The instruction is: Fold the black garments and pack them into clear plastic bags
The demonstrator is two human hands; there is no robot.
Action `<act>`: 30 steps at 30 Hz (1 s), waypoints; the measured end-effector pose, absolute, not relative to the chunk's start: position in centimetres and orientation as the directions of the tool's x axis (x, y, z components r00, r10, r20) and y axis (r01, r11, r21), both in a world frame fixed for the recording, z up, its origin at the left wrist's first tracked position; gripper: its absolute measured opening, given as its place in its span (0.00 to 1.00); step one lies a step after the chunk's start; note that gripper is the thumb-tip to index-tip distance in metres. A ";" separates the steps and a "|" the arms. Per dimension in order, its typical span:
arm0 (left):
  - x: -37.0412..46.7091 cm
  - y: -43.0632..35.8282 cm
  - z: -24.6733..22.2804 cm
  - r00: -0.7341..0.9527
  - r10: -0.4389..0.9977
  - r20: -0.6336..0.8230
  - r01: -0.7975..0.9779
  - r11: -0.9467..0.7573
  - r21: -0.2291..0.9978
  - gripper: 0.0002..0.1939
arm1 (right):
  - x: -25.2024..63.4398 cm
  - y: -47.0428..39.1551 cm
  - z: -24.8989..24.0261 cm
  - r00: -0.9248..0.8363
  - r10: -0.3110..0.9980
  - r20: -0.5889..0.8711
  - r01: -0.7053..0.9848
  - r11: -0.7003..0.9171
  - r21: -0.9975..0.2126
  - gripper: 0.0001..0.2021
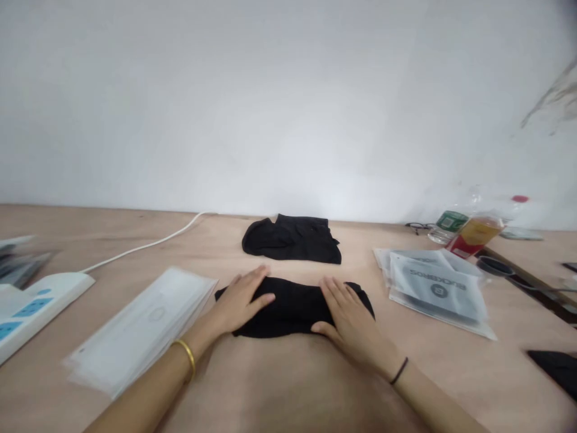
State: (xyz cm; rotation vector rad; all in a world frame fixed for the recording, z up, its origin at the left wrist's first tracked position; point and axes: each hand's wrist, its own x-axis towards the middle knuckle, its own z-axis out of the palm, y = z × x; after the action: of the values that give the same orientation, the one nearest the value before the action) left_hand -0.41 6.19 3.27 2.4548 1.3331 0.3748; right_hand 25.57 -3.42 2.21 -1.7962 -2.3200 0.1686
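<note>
A folded black cloth garment point(291, 308) lies flat on the wooden table in front of me; its exact kind does not show. My left hand point(243, 299) rests flat on its left end, fingers stretched out and thumb apart. On the right end lies my right hand point(345, 310), also flat with its thumb spread. Both hands press from above and grip nothing. Beyond them, near the wall, a second black garment point(297, 239) lies loosely folded. Parts of the nearer cloth are hidden under my palms.
Clear plastic bags point(148, 325) lie stacked at left, beside a white power strip point(45, 304) with a cable. At right are printed plastic packets point(437, 291), a plastic bottle point(451, 222), a red and yellow carton point(475, 234), a tape roll point(494, 266) and another black cloth point(556, 370).
</note>
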 end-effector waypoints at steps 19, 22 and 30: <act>0.7 1.4 4.7 0.134 0.991 -0.016 0.142 -0.004 0.990 0.27 | 19.9 0.1 1.1 -0.486 0.859 0.160 0.699 0.492 -0.519 0.44; 2.9 0.0 2.9 0.441 0.895 0.064 0.506 -0.307 0.806 0.30 | 22.3 -0.5 2.1 -0.362 0.913 0.189 0.690 0.399 -0.604 0.45; 3.0 -0.7 1.1 0.452 0.861 0.234 0.723 -0.507 0.470 0.19 | 24.3 -3.1 1.0 -0.470 0.878 0.088 0.812 0.469 -0.348 0.39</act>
State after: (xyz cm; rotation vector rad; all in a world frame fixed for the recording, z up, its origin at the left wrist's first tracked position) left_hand 2.96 -0.67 1.15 2.4041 1.3550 0.6474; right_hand 24.28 -3.10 0.99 -1.4499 -2.4641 0.3773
